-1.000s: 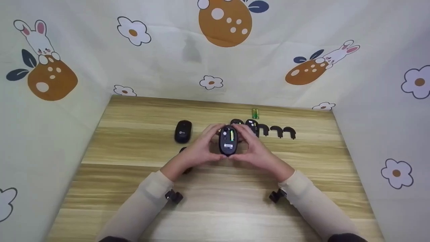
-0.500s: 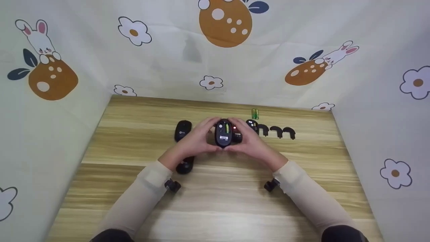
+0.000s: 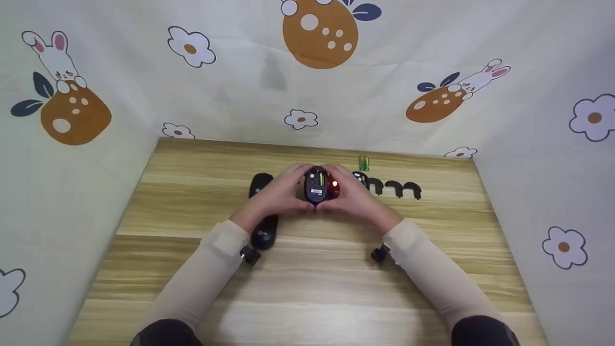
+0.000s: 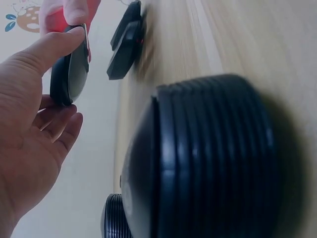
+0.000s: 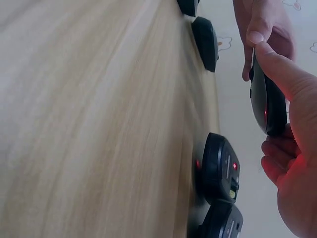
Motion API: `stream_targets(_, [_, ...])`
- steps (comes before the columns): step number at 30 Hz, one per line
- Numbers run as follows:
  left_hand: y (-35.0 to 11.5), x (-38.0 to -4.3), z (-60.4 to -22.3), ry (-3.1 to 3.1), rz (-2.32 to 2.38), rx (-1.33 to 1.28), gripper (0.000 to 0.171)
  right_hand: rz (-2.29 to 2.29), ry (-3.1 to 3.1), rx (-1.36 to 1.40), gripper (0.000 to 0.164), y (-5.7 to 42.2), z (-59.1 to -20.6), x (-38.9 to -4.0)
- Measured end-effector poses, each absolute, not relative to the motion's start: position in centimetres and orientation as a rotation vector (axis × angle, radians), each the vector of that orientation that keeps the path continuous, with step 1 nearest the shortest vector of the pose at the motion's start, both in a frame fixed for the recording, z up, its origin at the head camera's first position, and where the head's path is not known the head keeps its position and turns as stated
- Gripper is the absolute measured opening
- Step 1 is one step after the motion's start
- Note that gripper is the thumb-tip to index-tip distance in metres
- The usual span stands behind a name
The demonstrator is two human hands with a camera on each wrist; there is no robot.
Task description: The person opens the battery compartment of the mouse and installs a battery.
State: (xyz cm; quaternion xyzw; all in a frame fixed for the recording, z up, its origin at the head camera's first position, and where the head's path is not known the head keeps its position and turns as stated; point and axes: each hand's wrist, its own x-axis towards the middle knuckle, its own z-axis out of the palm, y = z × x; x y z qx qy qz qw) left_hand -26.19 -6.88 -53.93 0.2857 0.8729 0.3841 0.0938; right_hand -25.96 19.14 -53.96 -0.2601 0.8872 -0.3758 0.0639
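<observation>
Between both hands, a black computer mouse (image 3: 316, 192) is held underside up above the table, its battery slot open with a battery (image 3: 321, 179) showing inside. My left hand (image 3: 281, 192) grips its left edge, thumb at the near end and fingers at the far end. On the opposite edge my right hand (image 3: 353, 194) grips it the same way. In the right wrist view the held mouse (image 5: 267, 99) is seen edge-on, the thumbs meeting at one end. Partly hidden by the right hand, another upturned mouse (image 3: 335, 184) glows red; beside it lies one more upturned mouse (image 3: 360, 179).
Three black curved covers (image 3: 395, 188) lie in a row at the right. Two green batteries (image 3: 363, 163) in wrap lie toward the back edge. Two black mice, one (image 3: 260, 182) behind the left forearm and one (image 3: 264, 234) nearer, stand upright at the left. Patterned cloth (image 3: 230, 96) surrounds the table.
Both hands have carried the mouse away from me and slightly left. The red-lit mouse beside it and the near left mouse show more than before.
</observation>
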Motion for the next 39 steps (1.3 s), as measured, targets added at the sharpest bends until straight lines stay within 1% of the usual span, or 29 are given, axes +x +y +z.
stream_targets(6, [-6.6,-27.0,-54.2,2.589,1.104,0.822,0.109,-1.109,2.678,-0.743,0.111,19.1,-54.7,-26.7])
stream_targets(16, [-6.1,-28.3,-54.9,2.588,1.074,0.866,0.104,-1.066,2.713,-0.831,0.109,19.1,-55.8,-27.8])
stream_targets(28, [-5.8,-28.6,-55.2,2.606,0.984,0.857,0.099,-0.977,2.758,-0.918,0.105,18.7,-56.5,-28.5])
stream_targets(39, [-5.9,-28.9,-55.7,2.611,0.926,0.864,0.101,-0.858,2.804,-0.952,0.106,18.3,-56.8,-28.9])
